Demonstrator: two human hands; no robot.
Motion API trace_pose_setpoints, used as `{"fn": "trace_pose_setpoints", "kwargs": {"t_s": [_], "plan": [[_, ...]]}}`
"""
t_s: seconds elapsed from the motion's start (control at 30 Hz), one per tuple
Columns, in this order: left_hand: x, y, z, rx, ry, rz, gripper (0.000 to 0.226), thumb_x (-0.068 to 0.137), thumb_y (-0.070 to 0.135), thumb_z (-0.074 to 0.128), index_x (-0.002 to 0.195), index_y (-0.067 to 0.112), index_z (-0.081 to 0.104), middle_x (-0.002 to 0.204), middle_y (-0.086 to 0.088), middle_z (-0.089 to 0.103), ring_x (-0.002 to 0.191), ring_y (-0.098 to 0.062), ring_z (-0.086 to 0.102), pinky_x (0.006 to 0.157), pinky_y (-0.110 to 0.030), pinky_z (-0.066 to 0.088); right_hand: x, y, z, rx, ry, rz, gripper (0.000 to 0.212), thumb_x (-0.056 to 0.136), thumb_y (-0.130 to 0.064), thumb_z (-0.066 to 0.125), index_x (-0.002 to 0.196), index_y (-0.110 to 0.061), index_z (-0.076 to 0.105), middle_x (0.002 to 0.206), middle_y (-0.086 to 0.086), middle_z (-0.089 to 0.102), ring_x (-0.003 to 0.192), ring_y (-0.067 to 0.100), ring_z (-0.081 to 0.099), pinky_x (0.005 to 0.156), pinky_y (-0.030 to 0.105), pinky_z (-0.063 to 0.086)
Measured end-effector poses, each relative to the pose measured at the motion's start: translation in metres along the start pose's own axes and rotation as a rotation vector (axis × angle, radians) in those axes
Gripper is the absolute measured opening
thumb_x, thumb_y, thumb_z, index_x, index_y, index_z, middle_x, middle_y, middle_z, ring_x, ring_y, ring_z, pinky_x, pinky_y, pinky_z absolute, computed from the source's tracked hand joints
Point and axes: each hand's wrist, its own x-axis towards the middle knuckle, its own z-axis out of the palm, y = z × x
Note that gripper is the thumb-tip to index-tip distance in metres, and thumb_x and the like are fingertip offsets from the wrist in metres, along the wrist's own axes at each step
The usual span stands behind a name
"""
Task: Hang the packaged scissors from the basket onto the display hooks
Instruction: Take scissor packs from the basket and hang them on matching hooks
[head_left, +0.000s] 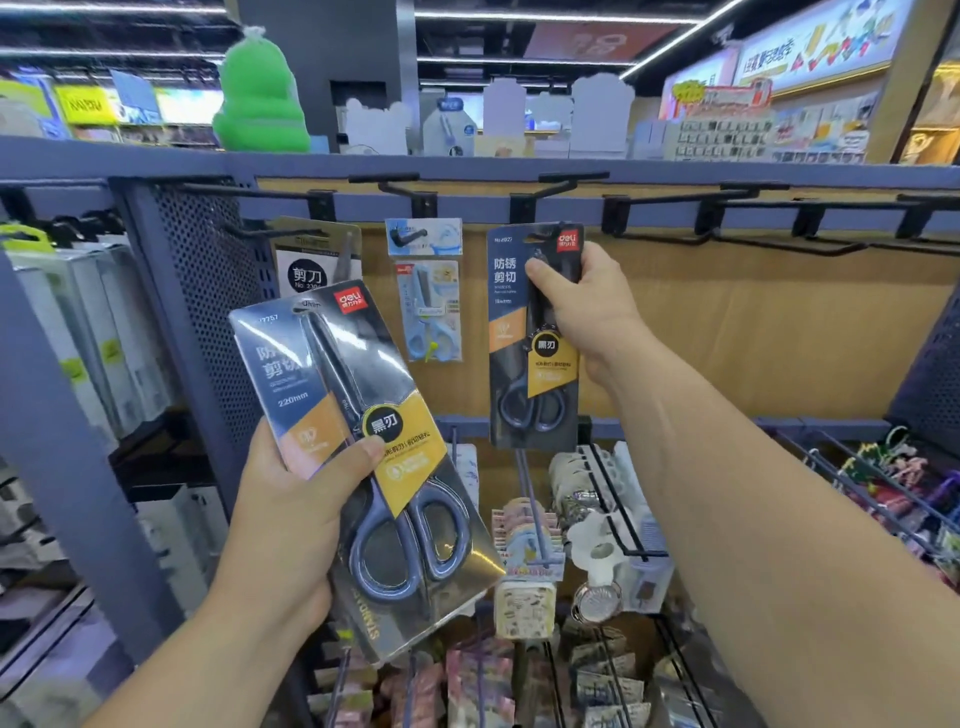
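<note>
My left hand (291, 514) grips a large pack of dark scissors (358, 441) low on its left side, thumb on the front; at least one more pack shows behind it. My right hand (576, 301) pinches the top of a smaller dark scissors pack (514, 338), holding it up at a black display hook (540, 208) on the blue rail. Whether its hang hole is over the hook cannot be told. A blue children's scissors pack (428, 312) and a black-label scissors pack (311, 260) hang to the left. The basket is out of view.
Several bare black hooks (779, 234) run along the rail to the right, in front of a tan back panel. A perforated metal divider (208, 291) stands at the left. Below are wire racks (613, 499) with small goods. A green plush (260, 98) sits on the top shelf.
</note>
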Motion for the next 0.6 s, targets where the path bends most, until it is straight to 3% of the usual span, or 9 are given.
{"fn": "trace_pose_setpoints", "kwargs": {"t_s": [0.17,0.27,0.4,0.43,0.5,0.53,0.6], "plan": [[-0.001,0.004,0.002,0.003,-0.033,-0.002,0.044,0.084,-0.002,0.072,0.121,0.021,0.065,0.112,-0.007,0.080,0.103,-0.030,0.076,0.088,-0.046,0.060,0.028,0.012,0.012,-0.042,0.021,0.053,0.020,0.100,-0.027,0.069,0.117,-0.018,0.062,0.107,-0.004,0.072,0.094,0.011,0.070,0.084,0.038,0.060],[-0.002,0.006,0.003,0.009,-0.058,0.012,0.044,0.076,0.005,0.074,0.116,0.022,0.066,0.108,-0.005,0.080,0.095,-0.025,0.077,0.076,-0.035,0.064,0.032,0.016,0.015,-0.063,0.052,0.098,0.023,0.096,-0.033,0.073,0.111,-0.017,0.066,0.106,-0.001,0.074,0.096,0.018,0.072,0.090,0.046,0.061],[-0.007,0.009,0.004,-0.024,-0.086,0.013,0.044,0.069,0.010,0.073,0.111,0.023,0.067,0.101,-0.003,0.081,0.086,-0.019,0.079,0.067,-0.029,0.064,-0.003,0.007,0.008,-0.206,0.187,0.096,0.057,0.092,-0.046,0.075,0.138,-0.022,0.051,0.133,-0.002,0.059,0.116,0.017,0.059,0.098,0.039,0.053],[-0.008,0.009,0.004,-0.028,-0.096,0.014,0.043,0.071,0.007,0.073,0.111,0.023,0.067,0.100,-0.002,0.081,0.085,-0.018,0.079,0.066,-0.028,0.063,-0.024,0.001,0.005,-0.181,0.204,0.082,0.054,0.093,-0.047,0.074,0.137,-0.024,0.052,0.132,-0.003,0.059,0.117,0.016,0.058,0.096,0.036,0.051],[-0.008,0.008,0.005,-0.040,-0.112,0.009,0.040,0.080,-0.003,0.070,0.110,0.023,0.067,0.097,-0.001,0.081,0.082,-0.016,0.078,0.064,-0.026,0.062,-0.071,-0.011,0.002,-0.043,0.050,0.089,0.038,0.092,-0.049,0.074,0.120,-0.026,0.064,0.117,-0.007,0.069,0.110,0.014,0.066,0.089,0.031,0.052],[-0.009,0.008,0.006,-0.046,-0.123,0.004,0.039,0.085,-0.007,0.067,0.110,0.023,0.068,0.096,-0.001,0.081,0.081,-0.016,0.078,0.063,-0.026,0.061,-0.095,-0.014,0.003,0.015,-0.110,0.115,0.040,0.086,-0.054,0.078,0.114,-0.028,0.068,0.109,-0.009,0.073,0.106,0.013,0.069,0.088,0.032,0.055],[-0.010,0.006,0.010,-0.052,-0.146,-0.004,0.041,0.086,-0.010,0.065,0.112,0.022,0.068,0.098,-0.004,0.081,0.082,-0.019,0.078,0.063,-0.028,0.061,-0.139,-0.014,0.006,0.021,-0.463,0.155,0.061,0.070,-0.055,0.089,0.123,-0.037,0.066,0.111,-0.018,0.074,0.106,0.004,0.071,0.094,0.032,0.058]]}}
